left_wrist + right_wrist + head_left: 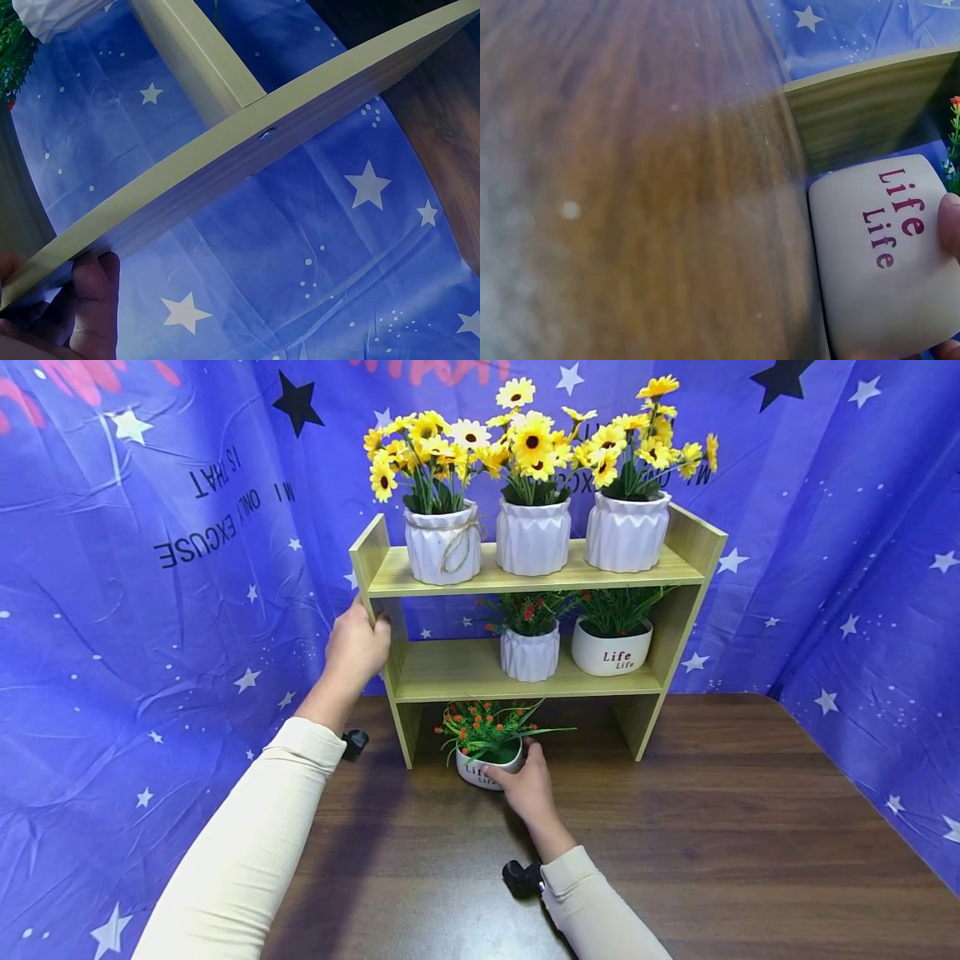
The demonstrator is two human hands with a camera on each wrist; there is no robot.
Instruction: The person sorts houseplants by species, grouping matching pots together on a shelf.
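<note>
My left hand (pixel 356 645) grips the front edge of the wooden shelf's left side panel (pixel 381 635), between the top and middle boards. In the left wrist view, its curled fingers (pixel 96 300) lie against the panel's outer face. Low at the shelf's bottom opening, my right hand (pixel 529 783) holds a white oval flowerpot (pixel 471 768) of small red flowers (pixel 483 727) and green leaves, thumb at the front and fingers round the right side. The pot (pixel 877 292) carries red "Life" lettering in the right wrist view, where most of the hand is out of frame.
Three white pots (pixel 532 539) of yellow daisies line the top board. On the middle board stand a ribbed white pot (pixel 529 656) with red flowers and another "Life" pot (pixel 611 652). The shelf stands on a brown table (pixel 712 843) before a blue starry curtain (pixel 195 610).
</note>
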